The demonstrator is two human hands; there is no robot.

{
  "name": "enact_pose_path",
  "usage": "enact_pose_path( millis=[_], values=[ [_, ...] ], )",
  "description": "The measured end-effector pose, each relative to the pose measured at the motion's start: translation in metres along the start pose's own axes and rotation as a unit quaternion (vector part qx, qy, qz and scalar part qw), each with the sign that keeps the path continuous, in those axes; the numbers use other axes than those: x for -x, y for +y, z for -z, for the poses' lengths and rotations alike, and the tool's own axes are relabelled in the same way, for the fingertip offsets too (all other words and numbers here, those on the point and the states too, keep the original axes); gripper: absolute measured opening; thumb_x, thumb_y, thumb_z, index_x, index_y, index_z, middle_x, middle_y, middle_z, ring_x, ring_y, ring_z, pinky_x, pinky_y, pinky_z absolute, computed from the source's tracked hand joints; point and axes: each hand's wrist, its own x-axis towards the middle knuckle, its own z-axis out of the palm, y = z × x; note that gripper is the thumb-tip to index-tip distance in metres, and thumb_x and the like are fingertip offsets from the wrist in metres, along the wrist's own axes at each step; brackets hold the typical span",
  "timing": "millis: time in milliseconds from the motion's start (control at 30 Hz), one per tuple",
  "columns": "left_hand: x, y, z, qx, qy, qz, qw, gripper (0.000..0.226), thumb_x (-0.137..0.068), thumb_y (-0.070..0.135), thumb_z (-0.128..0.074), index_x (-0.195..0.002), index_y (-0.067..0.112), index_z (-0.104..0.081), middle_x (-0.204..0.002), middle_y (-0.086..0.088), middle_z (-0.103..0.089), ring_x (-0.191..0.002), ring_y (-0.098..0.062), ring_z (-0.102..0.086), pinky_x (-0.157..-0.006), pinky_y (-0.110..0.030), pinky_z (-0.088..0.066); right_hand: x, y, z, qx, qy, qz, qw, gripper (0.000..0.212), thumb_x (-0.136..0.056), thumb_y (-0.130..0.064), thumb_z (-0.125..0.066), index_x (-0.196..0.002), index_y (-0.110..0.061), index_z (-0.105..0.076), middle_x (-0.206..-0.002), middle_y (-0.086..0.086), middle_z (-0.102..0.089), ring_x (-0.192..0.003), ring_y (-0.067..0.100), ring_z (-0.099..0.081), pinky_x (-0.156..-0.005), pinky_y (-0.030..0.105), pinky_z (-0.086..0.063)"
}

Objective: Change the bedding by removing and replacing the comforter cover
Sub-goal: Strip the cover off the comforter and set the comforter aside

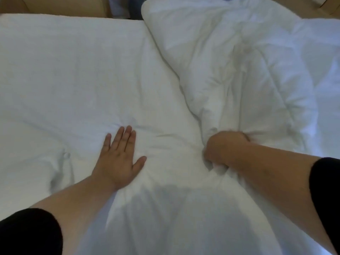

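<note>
Gripping comforter [239,74], right hand [225,150]

White bed [55,70], rumpled comforter [230,70] atop.

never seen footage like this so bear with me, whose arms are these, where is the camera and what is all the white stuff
There is no machine here. A person wears one camera on the head, looking forward and down, so the arms are their own. The left hand lies flat, fingers straight, pressing on the white cover fabric spread over the bed. The right hand is a fist gripping a bunch of the puffy white comforter, which lies heaped to the right. Both arms end in black sleeves. A tan surface shows beyond the bed; what it is I cannot tell.
</note>
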Motion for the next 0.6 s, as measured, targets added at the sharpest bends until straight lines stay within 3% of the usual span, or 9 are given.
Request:
enact_pose_path(
  millis=[67, 133, 233, 333, 367, 400, 433, 467, 600],
  values=[
    [-0.010, -0.002, -0.011, 0.004, 0.021, -0.017, 1.000, 0.086, -0.093, 0.062, -0.019, -0.156, 0.004, -0.020, -0.165, -0.010, -0.010, -0.153, -0.024, -0.007, -0.122, -0.053, -0.005, -0.027, -0.006, 0.007, -0.048, 0.147, 0.023, 0.988, 0.028, -0.087, -0.041, -0.057, -0.103, -0.020, -0.068, -0.106, 0.001, -0.069, -0.096, 0.026, -0.066, -0.072, 0.033, -0.043],
    [-0.014, -0.005, -0.020, 0.017, 0.038, -0.027, 0.999, 0.083, -0.092, 0.057, -0.027, -0.154, 0.003, -0.025, -0.164, -0.012, -0.017, -0.152, -0.025, -0.013, -0.121, -0.054, -0.008, -0.051, -0.019, 0.020, -0.088, 0.306, 0.066, 0.946, 0.023, -0.093, -0.032, -0.050, -0.111, -0.017, -0.056, -0.107, 0.008, -0.064, -0.099, 0.031, -0.063, -0.070, 0.037, -0.039],
    [-0.012, -0.006, -0.026, 0.038, 0.059, -0.038, 0.997, 0.079, -0.089, 0.050, -0.036, -0.152, 0.001, -0.032, -0.161, -0.013, -0.025, -0.151, -0.026, -0.017, -0.121, -0.055, -0.009, -0.084, -0.038, 0.053, -0.065, 0.428, 0.091, 0.897, 0.041, -0.087, -0.024, -0.059, -0.123, -0.009, -0.046, -0.115, 0.016, -0.053, -0.103, 0.037, -0.052, -0.075, 0.043, -0.043],
    [-0.010, -0.007, -0.028, 0.049, 0.069, -0.040, 0.996, 0.078, -0.087, 0.047, -0.041, -0.150, 0.000, -0.036, -0.160, -0.014, -0.028, -0.151, -0.026, -0.018, -0.120, -0.055, -0.011, -0.122, -0.027, 0.096, -0.063, 0.347, -0.049, 0.935, 0.077, -0.084, -0.039, -0.068, -0.143, -0.005, -0.032, -0.132, 0.023, -0.048, -0.114, 0.040, -0.051, -0.093, 0.046, -0.044],
    [-0.009, -0.008, -0.029, 0.051, 0.070, -0.042, 0.995, 0.078, -0.086, 0.046, -0.041, -0.150, 0.001, -0.036, -0.160, -0.013, -0.028, -0.151, -0.026, -0.018, -0.120, -0.055, -0.012, -0.131, -0.020, 0.105, -0.087, 0.304, -0.069, 0.946, 0.072, -0.086, -0.040, -0.068, -0.140, -0.003, -0.037, -0.131, 0.022, -0.052, -0.110, 0.038, -0.056, -0.093, 0.045, -0.046],
    [-0.009, -0.008, -0.029, 0.053, 0.072, -0.043, 0.995, 0.078, -0.086, 0.046, -0.042, -0.150, 0.002, -0.036, -0.161, -0.012, -0.027, -0.151, -0.026, -0.018, -0.120, -0.056, -0.013, -0.137, -0.012, 0.112, -0.099, 0.283, -0.060, 0.952, 0.049, -0.090, -0.035, -0.065, -0.126, -0.004, -0.051, -0.120, 0.019, -0.060, -0.096, 0.033, -0.060, -0.089, 0.044, -0.049],
    [-0.009, -0.008, -0.030, 0.052, 0.075, -0.046, 0.995, 0.078, -0.086, 0.046, -0.042, -0.150, 0.002, -0.036, -0.161, -0.012, -0.027, -0.151, -0.027, -0.018, -0.119, -0.057, -0.014, -0.140, -0.009, 0.118, -0.100, 0.268, -0.030, 0.958, 0.021, -0.092, -0.027, -0.061, -0.104, -0.008, -0.060, -0.105, 0.015, -0.066, -0.078, 0.028, -0.058, -0.079, 0.040, -0.052],
    [-0.009, -0.009, -0.031, 0.049, 0.078, -0.048, 0.995, 0.078, -0.086, 0.046, -0.042, -0.150, 0.001, -0.036, -0.161, -0.013, -0.027, -0.151, -0.028, -0.019, -0.119, -0.058, -0.015, -0.139, -0.008, 0.124, -0.092, 0.255, 0.000, 0.963, 0.013, -0.093, -0.020, -0.058, -0.086, -0.010, -0.060, -0.094, 0.013, -0.067, -0.067, 0.025, -0.052, -0.070, 0.037, -0.049],
    [-0.008, -0.010, -0.035, 0.047, 0.078, -0.057, 0.994, 0.080, -0.085, 0.047, -0.045, -0.150, 0.000, -0.036, -0.162, -0.013, -0.025, -0.151, -0.030, -0.020, -0.118, -0.059, -0.018, -0.122, -0.034, 0.168, -0.159, 0.214, 0.043, 0.963, 0.006, -0.081, -0.005, -0.059, -0.075, -0.004, -0.061, -0.092, 0.016, -0.068, -0.086, 0.034, -0.064, -0.067, 0.030, -0.047]
  ],
)
